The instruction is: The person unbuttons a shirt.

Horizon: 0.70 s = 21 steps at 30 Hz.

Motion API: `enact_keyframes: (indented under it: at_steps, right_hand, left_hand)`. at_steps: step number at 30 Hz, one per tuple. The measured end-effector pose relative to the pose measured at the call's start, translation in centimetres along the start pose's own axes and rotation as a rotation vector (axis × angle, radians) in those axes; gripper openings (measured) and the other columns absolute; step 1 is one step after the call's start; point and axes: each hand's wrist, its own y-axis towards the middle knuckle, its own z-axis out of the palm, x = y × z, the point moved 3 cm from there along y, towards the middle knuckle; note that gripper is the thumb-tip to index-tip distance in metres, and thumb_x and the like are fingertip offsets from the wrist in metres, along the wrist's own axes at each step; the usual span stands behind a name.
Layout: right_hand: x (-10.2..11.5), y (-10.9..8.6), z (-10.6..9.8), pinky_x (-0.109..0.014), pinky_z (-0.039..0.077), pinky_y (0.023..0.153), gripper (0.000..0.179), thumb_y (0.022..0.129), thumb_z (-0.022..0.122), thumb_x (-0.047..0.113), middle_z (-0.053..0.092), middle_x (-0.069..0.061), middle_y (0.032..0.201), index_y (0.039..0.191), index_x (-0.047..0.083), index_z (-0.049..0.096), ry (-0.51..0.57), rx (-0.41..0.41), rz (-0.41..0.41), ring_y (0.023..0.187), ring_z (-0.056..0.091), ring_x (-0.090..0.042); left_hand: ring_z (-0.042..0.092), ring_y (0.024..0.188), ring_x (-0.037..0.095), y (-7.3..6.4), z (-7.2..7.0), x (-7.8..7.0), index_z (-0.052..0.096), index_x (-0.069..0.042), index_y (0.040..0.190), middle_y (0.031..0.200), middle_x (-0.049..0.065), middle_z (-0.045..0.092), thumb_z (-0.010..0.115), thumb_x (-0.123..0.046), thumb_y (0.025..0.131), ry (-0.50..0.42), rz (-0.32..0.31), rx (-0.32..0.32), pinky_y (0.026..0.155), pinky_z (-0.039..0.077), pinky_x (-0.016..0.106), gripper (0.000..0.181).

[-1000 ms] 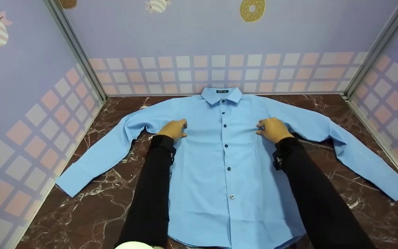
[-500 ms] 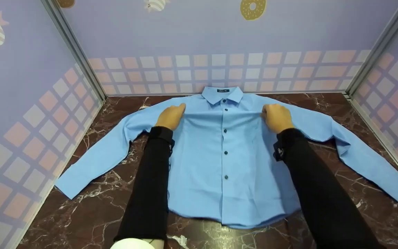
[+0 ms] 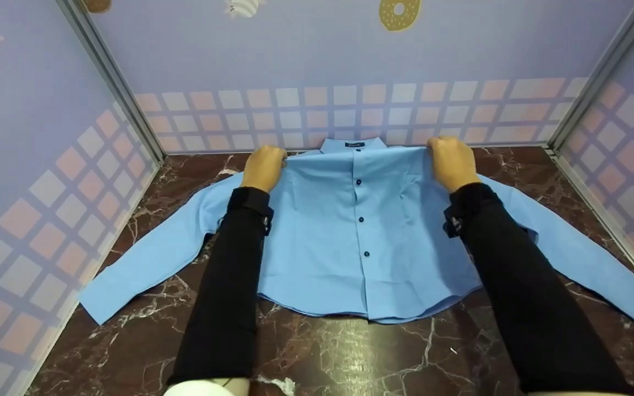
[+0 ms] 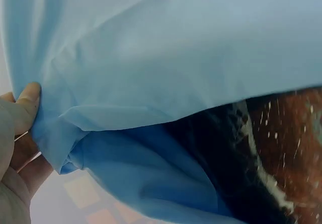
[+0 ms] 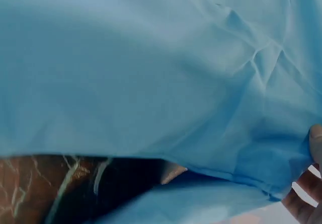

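Note:
A light blue button-up shirt has its front facing up, its chest raised off the table and its sleeves spread to both sides. My left hand pinches the cloth at the left of the chest; in the left wrist view the thumb presses on gathered fabric. On the other side my right hand grips the chest cloth, and the right wrist view shows fingers on the bunched edge. Between the hands the fabric is stretched taut. The collar shows behind, its lower part hidden by the lifted cloth.
The shirt's cuffs lie on a dark brown marbled table. A patterned back wall stands close behind the collar. Side walls rise at left and right, near the sleeve ends.
Both hands have taken hold of the shirt's chest, lifted it and moved away towards the back wall. The hem has slid up, baring table in front.

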Motion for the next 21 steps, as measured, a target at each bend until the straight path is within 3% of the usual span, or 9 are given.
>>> enact_keyframes:
  at_steps: [4, 8, 14, 17, 21]
  right_hand:
    - [0.0, -1.0, -1.5, -0.061, 0.056, 0.077, 0.014, 0.098, 0.062, -0.008, 0.075, -0.027, 0.097, 0.103, -0.006, 0.075, 0.030, -0.052, -0.111, 0.088, 0.071, -0.048]
    - [-0.3, -2.5, -3.6, -0.057, 0.055, 0.083, 0.015, 0.100, 0.061, -0.007, 0.070, -0.026, 0.098, 0.109, -0.006, 0.074, 0.125, -0.110, -0.211, 0.091, 0.068, -0.047]
    - [-0.1, -6.0, -6.6, -0.045, 0.056, 0.085, 0.015, 0.104, 0.060, -0.004, 0.068, -0.021, 0.102, 0.109, -0.006, 0.074, 0.239, -0.096, -0.347, 0.094, 0.066, -0.036]
    - [0.5, -8.3, -7.5, -0.032, 0.059, 0.078, 0.014, 0.099, 0.066, -0.008, 0.070, -0.013, 0.100, 0.104, -0.001, 0.078, 0.267, -0.025, -0.395, 0.090, 0.068, -0.026]
    - [1.2, -11.4, -7.8, -0.021, 0.059, 0.070, 0.025, 0.089, 0.073, -0.015, 0.070, -0.002, 0.094, 0.100, 0.006, 0.082, 0.376, 0.198, -0.410, 0.082, 0.066, -0.013]
  left_hand:
    - [0.071, 0.104, 0.039, -1.1, -1.6, 0.0, 0.072, 0.007, 0.113, 0.110, 0.024, 0.073, 0.062, -0.008, 0.106, 0.067, 0.112, -0.056, 0.093, 0.059, 0.046, 0.019]
    - [0.071, 0.101, 0.040, -2.5, -3.9, -0.4, 0.067, 0.006, 0.108, 0.106, 0.023, 0.071, 0.060, -0.013, 0.106, 0.108, 0.259, -0.171, 0.090, 0.060, 0.047, 0.020]
    - [0.066, 0.086, 0.037, -6.9, -6.4, -1.6, 0.065, 0.005, 0.101, 0.094, 0.019, 0.065, 0.062, -0.013, 0.105, 0.126, 0.440, -0.280, 0.078, 0.057, 0.048, 0.018]
    - [0.063, 0.080, 0.032, -9.9, -6.5, -2.0, 0.065, 0.002, 0.097, 0.090, 0.015, 0.064, 0.067, -0.004, 0.100, 0.106, 0.509, -0.266, 0.073, 0.055, 0.044, 0.007]
    - [0.059, 0.075, 0.025, -14.3, -5.5, -2.5, 0.063, -0.005, 0.092, 0.084, 0.007, 0.062, 0.069, 0.007, 0.091, 0.003, 0.547, -0.120, 0.071, 0.054, 0.038, 0.014]
